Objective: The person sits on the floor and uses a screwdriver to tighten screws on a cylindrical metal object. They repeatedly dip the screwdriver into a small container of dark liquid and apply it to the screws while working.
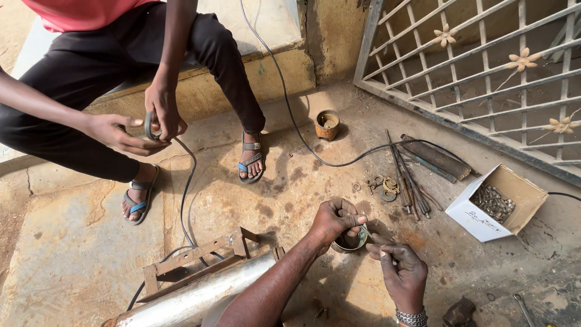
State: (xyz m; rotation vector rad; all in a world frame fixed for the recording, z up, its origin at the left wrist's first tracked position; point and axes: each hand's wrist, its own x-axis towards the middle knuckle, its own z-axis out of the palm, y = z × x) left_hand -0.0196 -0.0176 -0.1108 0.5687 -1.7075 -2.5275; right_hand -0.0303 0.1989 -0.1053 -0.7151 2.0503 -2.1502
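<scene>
Head view, looking down on a stained concrete floor (pixel 78 242). Metal grille gate (pixel 484 72), flower-studded, leans at upper right. Shiny steel pipe (pixel 200 297) lies beside a rusted angle-iron frame (pixel 193 257) at lower left. Seated opposite, a second person winds black cable (pixel 302 130) between both hands. Open cardboard box (pixel 493 203) holds small bright fasteners; rusty rods (pixel 408 181) and washers lie between box and worker. Small round tin (pixel 350 241) sits on the floor between the hands. Left hand (pixel 334 219) curls over the tin's rim, fingers closed on it. Right hand (pixel 402 272) pinches a thin rod-like piece, too small to identify.
</scene>
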